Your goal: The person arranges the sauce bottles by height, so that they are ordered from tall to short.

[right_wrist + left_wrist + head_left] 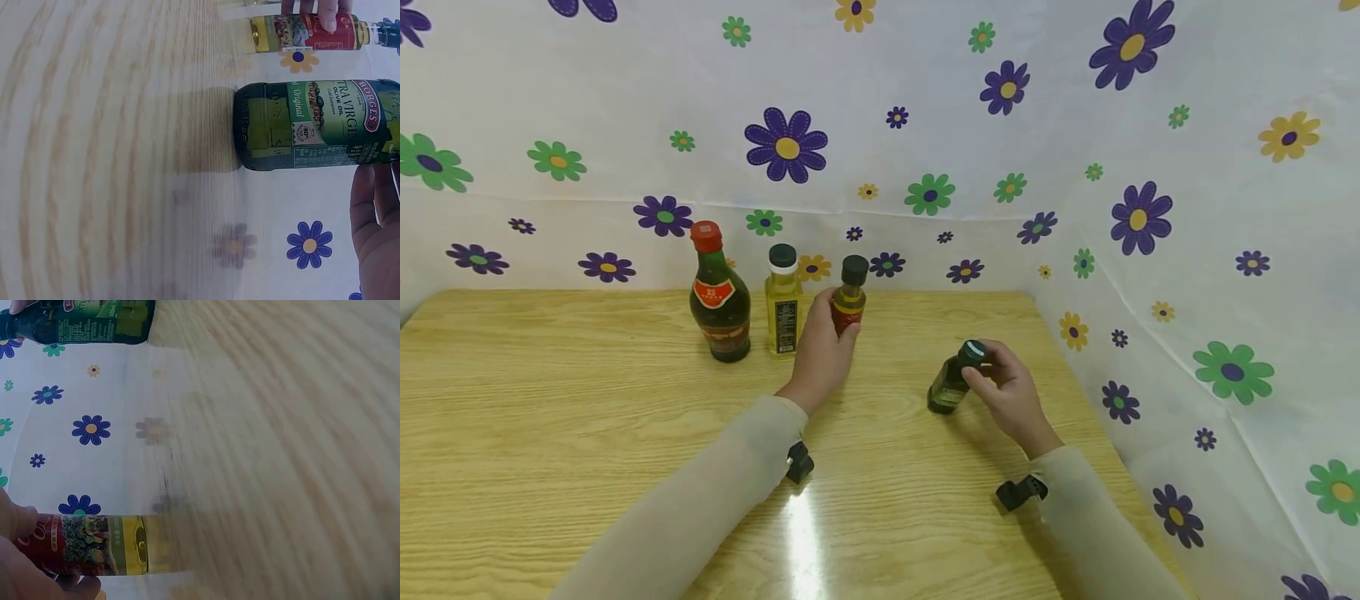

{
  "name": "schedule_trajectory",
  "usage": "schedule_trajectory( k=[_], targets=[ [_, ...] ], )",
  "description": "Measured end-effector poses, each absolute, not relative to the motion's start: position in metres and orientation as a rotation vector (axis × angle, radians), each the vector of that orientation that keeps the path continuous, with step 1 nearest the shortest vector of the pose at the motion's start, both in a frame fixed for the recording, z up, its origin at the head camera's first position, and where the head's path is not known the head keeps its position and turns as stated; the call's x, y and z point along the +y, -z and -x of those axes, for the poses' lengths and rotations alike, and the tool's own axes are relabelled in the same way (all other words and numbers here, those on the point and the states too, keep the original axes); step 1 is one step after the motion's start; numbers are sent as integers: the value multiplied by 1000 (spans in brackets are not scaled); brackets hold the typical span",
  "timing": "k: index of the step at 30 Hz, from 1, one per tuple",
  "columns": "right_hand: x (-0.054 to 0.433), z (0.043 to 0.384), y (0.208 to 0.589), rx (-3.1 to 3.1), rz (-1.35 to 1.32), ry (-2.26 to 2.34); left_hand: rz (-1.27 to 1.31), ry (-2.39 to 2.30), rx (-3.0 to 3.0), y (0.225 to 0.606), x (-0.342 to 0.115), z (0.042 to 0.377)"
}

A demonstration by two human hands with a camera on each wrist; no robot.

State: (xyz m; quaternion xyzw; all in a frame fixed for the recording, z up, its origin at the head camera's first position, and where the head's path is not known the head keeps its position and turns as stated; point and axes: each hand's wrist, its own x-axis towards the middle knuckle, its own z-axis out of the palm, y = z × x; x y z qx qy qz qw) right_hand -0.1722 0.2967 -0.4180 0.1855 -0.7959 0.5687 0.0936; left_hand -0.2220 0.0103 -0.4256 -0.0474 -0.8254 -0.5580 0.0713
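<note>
My left hand (824, 357) grips a small oil bottle (847, 307) with a black cap, a red label and yellow oil. In the left wrist view its label (87, 545) carries a picture, and the base is right at the tabletop. My right hand (1011, 398) holds a dark green olive oil bottle (949, 388) by its neck and cap, fingers on the right side. That bottle tilts in the head view. Its green label (334, 112) reads "Borges" and "olive oil" in the right wrist view, with the base close at the wood.
Left of my left hand stands a clear bottle of yellow oil (784, 312) with a dark cap. Farther left is a rounded dark bottle (721, 304) with a red cap. The wooden table (587, 417) meets a flowered cloth (880, 117) at the back and right.
</note>
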Motion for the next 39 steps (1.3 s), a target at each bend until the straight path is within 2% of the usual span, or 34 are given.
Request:
schedule_trajectory(
  k=[14, 22, 31, 39],
  targets=[
    [296, 171, 417, -2356, -554, -1707, 169, 1709, -2491, 425, 9, 219],
    [296, 171, 419, -2371, -533, -1711, 137, 1740, -2540, 419, 1, 195],
    [297, 170, 421, -2397, -539, -1693, 238, 1747, -2585, 422, -39, 164],
    [296, 169, 420, -2407, -533, -1693, 322, 1639, -2522, 401, -93, 145]
  ],
)
